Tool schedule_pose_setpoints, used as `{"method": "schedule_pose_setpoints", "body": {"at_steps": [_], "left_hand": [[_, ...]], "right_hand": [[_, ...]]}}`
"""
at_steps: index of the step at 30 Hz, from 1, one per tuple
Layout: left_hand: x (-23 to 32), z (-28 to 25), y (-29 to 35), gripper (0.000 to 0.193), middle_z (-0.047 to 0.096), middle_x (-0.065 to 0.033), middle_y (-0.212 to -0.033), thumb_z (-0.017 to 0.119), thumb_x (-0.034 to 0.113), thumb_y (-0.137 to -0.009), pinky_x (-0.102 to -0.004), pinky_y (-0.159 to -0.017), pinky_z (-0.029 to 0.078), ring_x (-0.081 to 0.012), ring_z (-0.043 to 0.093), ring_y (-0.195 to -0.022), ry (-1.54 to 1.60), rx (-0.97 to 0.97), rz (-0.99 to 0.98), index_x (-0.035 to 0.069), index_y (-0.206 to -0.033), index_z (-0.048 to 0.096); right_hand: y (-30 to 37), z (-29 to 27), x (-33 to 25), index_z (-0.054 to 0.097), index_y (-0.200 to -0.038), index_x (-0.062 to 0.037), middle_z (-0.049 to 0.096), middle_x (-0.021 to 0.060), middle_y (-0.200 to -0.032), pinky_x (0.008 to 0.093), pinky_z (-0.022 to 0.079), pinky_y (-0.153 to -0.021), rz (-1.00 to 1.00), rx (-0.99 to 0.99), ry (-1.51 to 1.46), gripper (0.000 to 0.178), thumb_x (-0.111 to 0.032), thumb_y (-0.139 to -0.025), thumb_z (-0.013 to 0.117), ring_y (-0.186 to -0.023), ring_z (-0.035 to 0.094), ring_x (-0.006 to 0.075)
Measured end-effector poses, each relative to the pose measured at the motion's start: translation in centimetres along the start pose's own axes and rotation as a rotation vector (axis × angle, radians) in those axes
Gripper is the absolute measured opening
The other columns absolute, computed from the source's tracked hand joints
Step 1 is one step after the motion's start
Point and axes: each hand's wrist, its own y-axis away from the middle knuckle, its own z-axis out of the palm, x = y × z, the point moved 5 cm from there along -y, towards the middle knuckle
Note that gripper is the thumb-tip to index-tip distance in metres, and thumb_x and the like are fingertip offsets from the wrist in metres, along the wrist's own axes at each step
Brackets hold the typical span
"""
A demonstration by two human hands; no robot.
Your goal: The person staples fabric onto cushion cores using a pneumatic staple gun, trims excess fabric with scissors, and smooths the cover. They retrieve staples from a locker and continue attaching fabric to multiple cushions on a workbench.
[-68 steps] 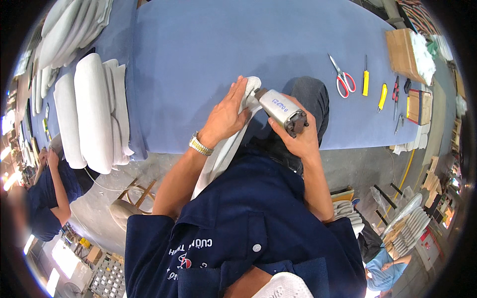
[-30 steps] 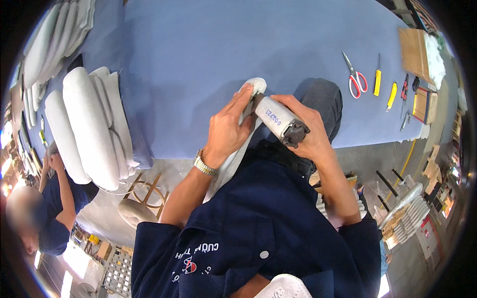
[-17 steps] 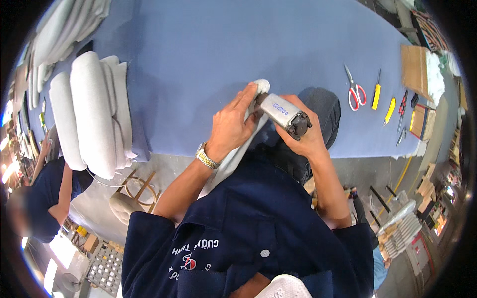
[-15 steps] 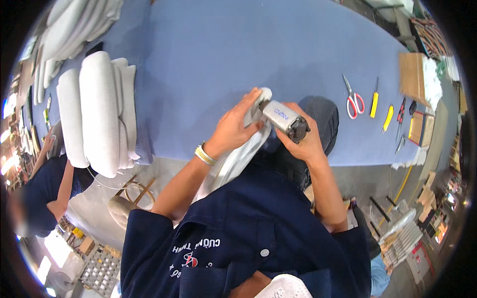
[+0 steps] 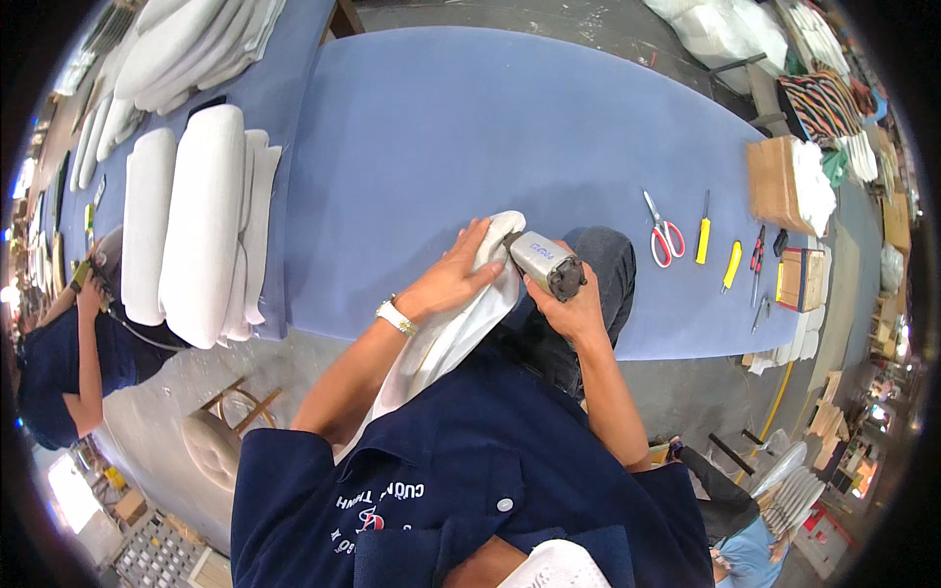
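Though it's small, the tool's [image 5: 546,263] writing [image 5: 540,252] looks numeric.

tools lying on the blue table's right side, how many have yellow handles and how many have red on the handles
Yellow: 2 (thin-shafted tool, knife)
Red: 2 (scissors, red-and-black tool)
Total: 4

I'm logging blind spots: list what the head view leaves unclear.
Head view:
Underside of the grey tool: hidden by its body and the right hand.
Lower end of the pale padded piece: hidden by the navy shirt.
What, if anything, the co-worker's hand holds: too small to tell.
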Motion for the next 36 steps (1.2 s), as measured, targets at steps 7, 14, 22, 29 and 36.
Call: {"method": "schedule_pose_setpoints", "body": {"at_steps": [7,14,22,29,36], "left_hand": [[2.4,1.2,1.1,0.086,0.037,-0.0371,-0.155,0.065,0.035,-0.098,-0.0505,-0.117,0.038,-0.0484,0.038,-0.145,-0.183,0.205,-0.147,-0.006,-0.158,0.019],[3.7,2.2,1.4,0.084,0.043,-0.0334,-0.152,0.070,0.031,-0.093,-0.0524,-0.114,0.042,-0.0464,0.044,-0.142,-0.234,0.268,-0.123,-0.008,-0.154,0.027],[4.5,8.4,1.6,0.086,0.033,-0.0232,-0.163,0.071,0.037,-0.091,-0.0568,-0.122,0.026,-0.0339,0.030,-0.154,-0.623,0.144,-0.019,-0.004,-0.156,0.031],[1.5,10.6,2.5,0.091,0.029,-0.0186,-0.167,0.070,0.042,-0.090,-0.0559,-0.125,0.017,-0.0292,0.025,-0.156,-0.667,0.265,0.029,-0.003,-0.158,0.029],[1.0,12.4,2.7,0.091,0.030,-0.0172,-0.167,0.071,0.040,-0.089,-0.0582,-0.124,0.017,-0.0288,0.025,-0.156,-0.709,0.386,0.021,-0.002,-0.158,0.029]], "right_hand": [[1.2,-0.2,0.9,0.065,-0.126,-0.0025,0.074,0.0159,-0.110,0.0366,0.055,-0.093,0.086,-0.005,-0.025,0.048,-0.013,-0.082,0.077,-0.106,0.073,0.0265],[2.7,-3.4,0.9,0.065,-0.125,0.0018,0.075,0.0137,-0.114,0.0340,0.055,-0.093,0.164,-0.014,-0.091,0.047,-0.012,-0.083,0.081,-0.105,0.072,0.0205],[-10.6,-12.9,3.6,0.062,-0.134,-0.0039,0.070,0.0200,-0.121,0.0442,0.054,-0.096,0.002,0.161,0.602,0.057,-0.023,-0.083,0.081,-0.112,0.067,0.0425],[-16.5,-8.7,12.4,0.060,-0.135,-0.0050,0.062,0.0203,-0.132,0.0481,0.048,-0.104,-0.217,0.144,0.700,0.051,-0.021,-0.089,0.073,-0.124,0.059,0.0395],[-12.6,5.4,16.1,0.072,-0.107,0.0003,0.074,0.0228,-0.102,0.0477,0.050,-0.096,0.170,-0.214,0.284,0.054,-0.047,-0.104,0.048,-0.105,0.067,0.0451]]}}
